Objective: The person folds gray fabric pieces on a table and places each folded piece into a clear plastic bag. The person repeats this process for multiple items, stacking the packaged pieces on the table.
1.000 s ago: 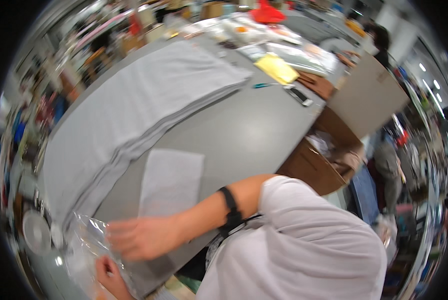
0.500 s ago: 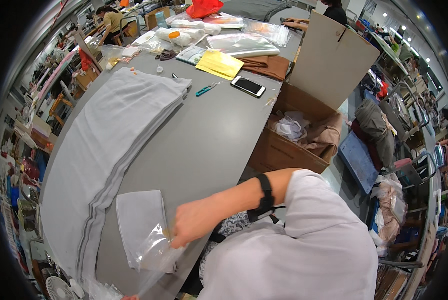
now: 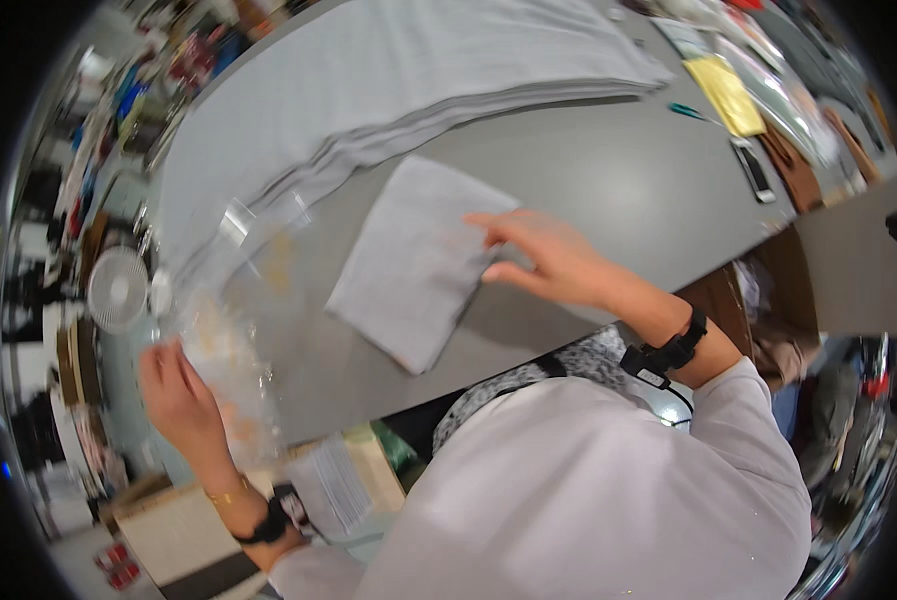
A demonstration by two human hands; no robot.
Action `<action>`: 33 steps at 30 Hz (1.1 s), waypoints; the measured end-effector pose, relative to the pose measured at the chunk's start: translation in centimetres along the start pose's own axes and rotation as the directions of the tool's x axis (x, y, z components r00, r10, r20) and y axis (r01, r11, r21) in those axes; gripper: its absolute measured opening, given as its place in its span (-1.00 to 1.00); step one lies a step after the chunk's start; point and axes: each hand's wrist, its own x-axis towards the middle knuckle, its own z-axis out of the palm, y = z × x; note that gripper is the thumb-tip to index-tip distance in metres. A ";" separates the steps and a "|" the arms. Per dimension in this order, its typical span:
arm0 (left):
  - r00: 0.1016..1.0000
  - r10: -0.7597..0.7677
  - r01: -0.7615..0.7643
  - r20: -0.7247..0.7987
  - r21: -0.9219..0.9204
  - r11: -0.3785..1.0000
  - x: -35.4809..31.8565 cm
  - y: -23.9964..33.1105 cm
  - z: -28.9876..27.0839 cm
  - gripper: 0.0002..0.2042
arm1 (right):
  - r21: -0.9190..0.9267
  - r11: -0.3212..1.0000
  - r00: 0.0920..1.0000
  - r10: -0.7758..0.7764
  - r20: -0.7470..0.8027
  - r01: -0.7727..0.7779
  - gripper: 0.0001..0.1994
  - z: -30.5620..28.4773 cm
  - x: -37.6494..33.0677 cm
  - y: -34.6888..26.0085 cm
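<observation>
A folded light grey cloth (image 3: 408,260) lies at an angle on the grey table, in front of a long stack of the same grey fabric (image 3: 398,60). My right hand (image 3: 548,255) reaches over the cloth's right edge, open, thumb and fingers apart; blur hides whether the fingertips touch it. At the table's left end my left hand (image 3: 178,395) is closed, its fingertips pinched at the edge of a clear plastic bag (image 3: 238,225). The bag spreads left of the cloth, smeared by motion. Crinkled clear plastic (image 3: 233,370) lies beside that hand.
Toward the far right lie a teal-handled tool (image 3: 686,110), a phone (image 3: 751,170), a yellow packet (image 3: 725,92) and brown cloth (image 3: 790,165). An open cardboard box (image 3: 718,300) stands off the table's right side. A white fan (image 3: 118,290) is beyond the left end.
My view has turned and shifted left. My right hand has let go of the clear bag and opened over the cloth. The bag now lies left of the cloth; my left hand has come fully into view.
</observation>
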 end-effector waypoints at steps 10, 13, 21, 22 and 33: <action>0.903 0.217 0.014 0.370 -0.533 0.846 -1.7 10.8 18.4 -0.39 | -0.531 0.844 0.994 0.106 0.024 -0.077 -0.03 8.7 12.0 1.6; 0.930 0.134 0.091 0.342 -0.569 0.818 -3.0 12.0 17.7 -0.42 | -0.546 0.835 0.997 -0.066 0.031 0.072 -0.17 13.8 10.6 -1.0; 0.816 0.132 0.396 0.563 -0.710 0.582 -7.2 13.9 13.4 -0.73 | -0.375 0.923 0.992 -0.113 -0.058 0.083 -0.65 7.6 3.3 2.0; 0.838 0.122 0.372 0.532 -0.720 0.586 -7.9 15.1 13.2 -0.75 | -0.351 0.933 0.980 -0.140 -0.139 0.083 -0.65 6.5 2.8 2.0; 0.918 0.028 0.310 0.396 -0.760 0.571 -4.2 18.3 9.8 -0.49 | -0.460 0.871 0.982 -0.191 0.003 0.170 -0.60 10.8 1.7 1.1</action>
